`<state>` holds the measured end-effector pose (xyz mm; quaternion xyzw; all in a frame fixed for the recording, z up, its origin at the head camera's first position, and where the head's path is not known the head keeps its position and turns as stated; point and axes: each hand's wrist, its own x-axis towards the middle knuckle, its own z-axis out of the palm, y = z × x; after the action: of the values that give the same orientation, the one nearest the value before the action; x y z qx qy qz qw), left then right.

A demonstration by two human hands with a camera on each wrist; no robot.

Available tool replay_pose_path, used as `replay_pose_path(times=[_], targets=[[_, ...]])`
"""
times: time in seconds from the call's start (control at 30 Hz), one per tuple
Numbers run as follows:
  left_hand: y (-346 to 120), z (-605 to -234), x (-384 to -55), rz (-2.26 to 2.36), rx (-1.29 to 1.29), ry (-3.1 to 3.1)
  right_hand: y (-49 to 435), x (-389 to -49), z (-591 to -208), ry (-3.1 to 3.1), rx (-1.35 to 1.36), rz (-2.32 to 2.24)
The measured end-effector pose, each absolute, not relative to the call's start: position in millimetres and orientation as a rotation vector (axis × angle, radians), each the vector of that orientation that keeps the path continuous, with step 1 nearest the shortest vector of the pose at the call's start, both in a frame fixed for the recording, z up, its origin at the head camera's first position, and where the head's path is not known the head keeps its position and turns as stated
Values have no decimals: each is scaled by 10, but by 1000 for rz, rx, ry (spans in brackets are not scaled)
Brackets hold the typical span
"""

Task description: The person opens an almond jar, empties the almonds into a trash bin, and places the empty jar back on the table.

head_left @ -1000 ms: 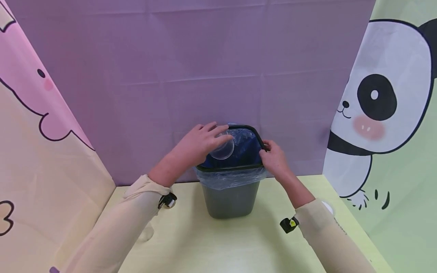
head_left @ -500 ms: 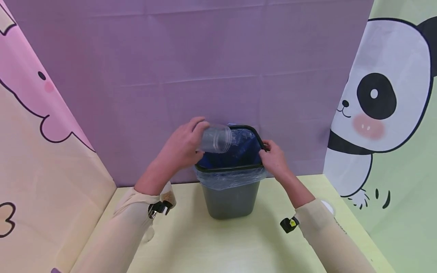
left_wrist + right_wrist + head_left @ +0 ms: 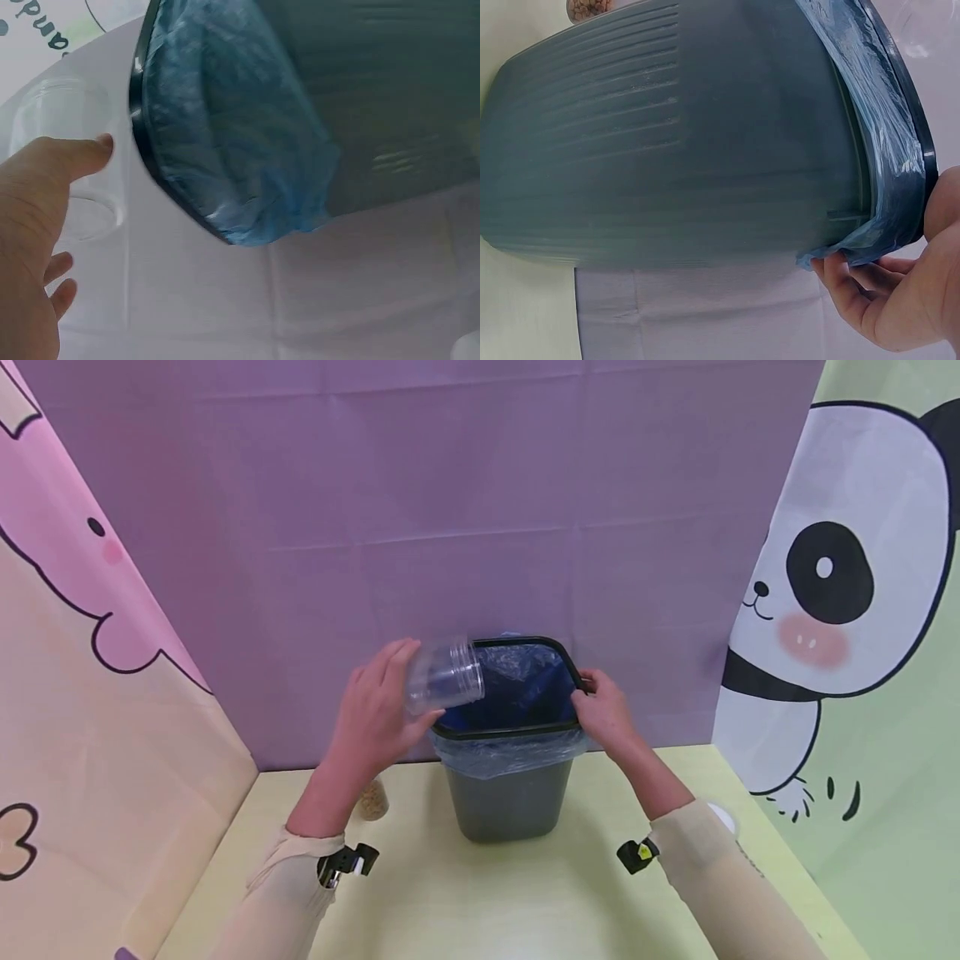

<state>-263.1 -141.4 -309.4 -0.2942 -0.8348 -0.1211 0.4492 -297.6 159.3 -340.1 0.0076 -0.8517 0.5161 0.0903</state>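
My left hand (image 3: 375, 714) grips a clear plastic jar (image 3: 444, 678), tipped on its side with its threaded mouth toward the trash can (image 3: 510, 802). The jar looks see-through, with nothing visible inside. It is at the left of the can's black rim, and in the left wrist view the jar (image 3: 94, 157) shows behind my thumb. My right hand (image 3: 606, 714) holds the rim's right side, thumb on top and fingers curled under the edge. A blue plastic bag (image 3: 517, 756) lines the can and folds down over its outside, beneath the rim.
A small jar of brown pieces (image 3: 372, 800) stands on the table left of the can, partly behind my left wrist. A white round thing (image 3: 722, 814) shows beside my right sleeve. The purple backdrop (image 3: 465, 510) rises close behind the can.
My left hand has drawn back leftward from above the can's opening, bringing the clear jar with it. The small jar on the table has come into view. My right hand stays on the rim.
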Motion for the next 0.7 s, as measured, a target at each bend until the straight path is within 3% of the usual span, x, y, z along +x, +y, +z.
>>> replay_pose_path(times=[0.4,0.7], targets=[[-1386,-3523,-2453,-699,-520,-1961,1601,-3011,-3421,-2512,28,1543],[-1396,-3735,-2322,-891,-400,-1974,1698,-3032,-3551,-2359,179,1629]])
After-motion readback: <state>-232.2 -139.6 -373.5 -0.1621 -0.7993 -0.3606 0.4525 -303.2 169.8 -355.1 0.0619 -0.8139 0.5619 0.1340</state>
